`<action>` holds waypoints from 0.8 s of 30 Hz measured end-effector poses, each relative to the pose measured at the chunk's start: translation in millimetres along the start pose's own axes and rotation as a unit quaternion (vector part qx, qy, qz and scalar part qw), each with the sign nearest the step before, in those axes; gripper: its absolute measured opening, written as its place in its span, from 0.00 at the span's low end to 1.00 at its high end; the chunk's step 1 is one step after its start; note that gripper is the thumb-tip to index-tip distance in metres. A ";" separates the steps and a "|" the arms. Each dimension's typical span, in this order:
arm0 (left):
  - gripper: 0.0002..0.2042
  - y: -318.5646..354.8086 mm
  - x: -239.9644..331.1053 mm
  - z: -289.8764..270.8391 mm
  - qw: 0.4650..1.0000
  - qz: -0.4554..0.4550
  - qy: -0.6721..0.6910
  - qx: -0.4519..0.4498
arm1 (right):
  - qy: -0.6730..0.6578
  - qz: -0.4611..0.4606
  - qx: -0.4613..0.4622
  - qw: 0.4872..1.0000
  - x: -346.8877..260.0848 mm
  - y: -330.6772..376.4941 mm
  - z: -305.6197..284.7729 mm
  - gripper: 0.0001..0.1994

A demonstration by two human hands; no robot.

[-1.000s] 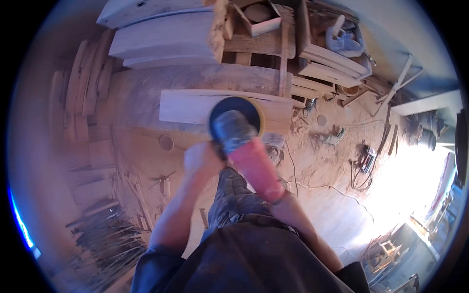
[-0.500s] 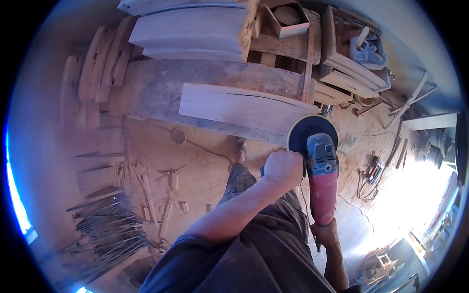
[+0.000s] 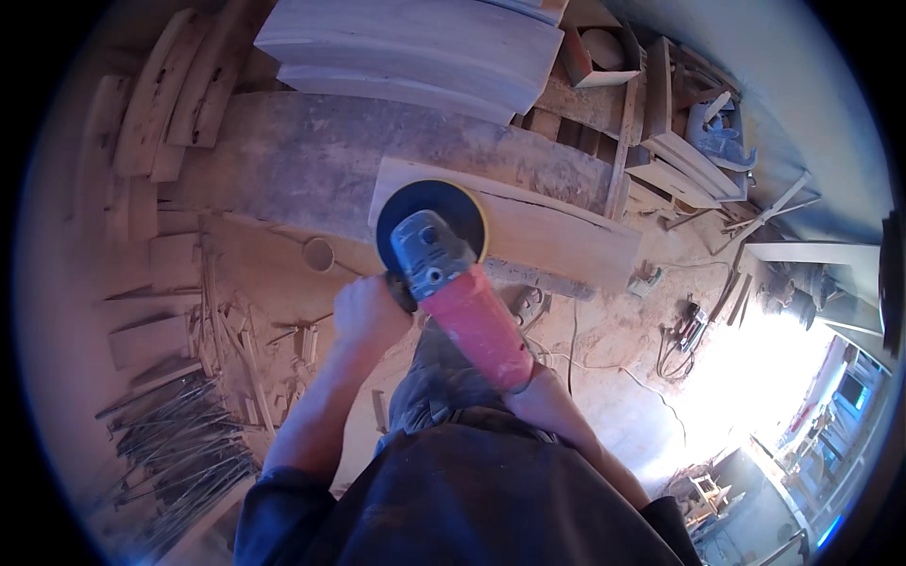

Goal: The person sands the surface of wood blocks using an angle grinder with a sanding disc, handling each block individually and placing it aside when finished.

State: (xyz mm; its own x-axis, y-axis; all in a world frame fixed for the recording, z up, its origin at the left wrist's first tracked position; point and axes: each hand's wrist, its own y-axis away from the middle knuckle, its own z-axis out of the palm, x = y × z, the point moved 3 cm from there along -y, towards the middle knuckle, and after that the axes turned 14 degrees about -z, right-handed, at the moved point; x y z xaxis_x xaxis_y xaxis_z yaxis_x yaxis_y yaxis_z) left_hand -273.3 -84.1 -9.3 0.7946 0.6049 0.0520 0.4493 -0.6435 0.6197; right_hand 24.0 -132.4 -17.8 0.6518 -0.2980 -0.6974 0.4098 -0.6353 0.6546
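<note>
An angle grinder (image 3: 479, 325) with a red body, grey head and round black disc (image 3: 401, 212) is held in both hands. My left hand (image 3: 371, 313) wraps round its side handle, close to the disc. At the rear end of the red body, my right hand (image 3: 540, 394) grips it. Under the disc lies a long pale wooden board (image 3: 557, 231), along the near edge of a dusty workbench (image 3: 321, 141). The disc covers the board's left end; whether it touches the wood I cannot tell.
Large pale curved panels (image 3: 406, 57) are stacked at the bench's far side. Curved planks (image 3: 156, 104) lean at left, above a heap of metal rods (image 3: 175, 453). An open box (image 3: 604, 66) and wooden drawers (image 3: 675, 160) stand at far right. Cords (image 3: 651, 391) cross the dusty floor.
The grinder has swung left along the board, from its right end to its left end, and now tilts to the left. Both hands moved with it, still gripping.
</note>
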 end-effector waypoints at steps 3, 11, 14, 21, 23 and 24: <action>0.15 -1.3 -4.7 13.0 0.999 0.030 -0.010 -0.038 | -0.007 0.036 0.004 0.999 -3.3 7.2 7.5 0.16; 0.06 43.6 112.7 50.4 0.941 0.316 0.068 -0.097 | -0.091 0.242 0.074 0.963 73.8 117.4 -0.8 0.11; 0.06 31.8 118.9 42.6 0.942 0.300 0.060 -0.136 | -0.108 0.220 0.113 0.963 74.0 112.4 -0.1 0.10; 0.12 -31.9 12.5 -29.7 0.997 0.079 0.003 -0.008 | 0.039 0.114 0.036 0.992 -21.8 -8.1 16.4 0.24; 0.12 -59.1 -9.6 -45.0 0.998 0.064 0.017 0.018 | -0.019 0.049 0.051 0.997 -64.3 -41.9 22.9 0.25; 0.12 -67.5 -17.1 -50.4 0.998 0.050 0.029 0.029 | -0.043 0.016 0.052 0.998 -80.9 -52.0 21.3 0.26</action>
State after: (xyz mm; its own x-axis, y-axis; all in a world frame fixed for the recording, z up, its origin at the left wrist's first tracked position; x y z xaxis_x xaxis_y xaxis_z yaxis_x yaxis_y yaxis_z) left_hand -337.8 -27.3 -12.5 0.8124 0.5614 0.1577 0.3929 -0.7268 0.5634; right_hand -63.6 -90.4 -1.7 0.6050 -0.3756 -0.7021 0.3191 -0.6935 0.6459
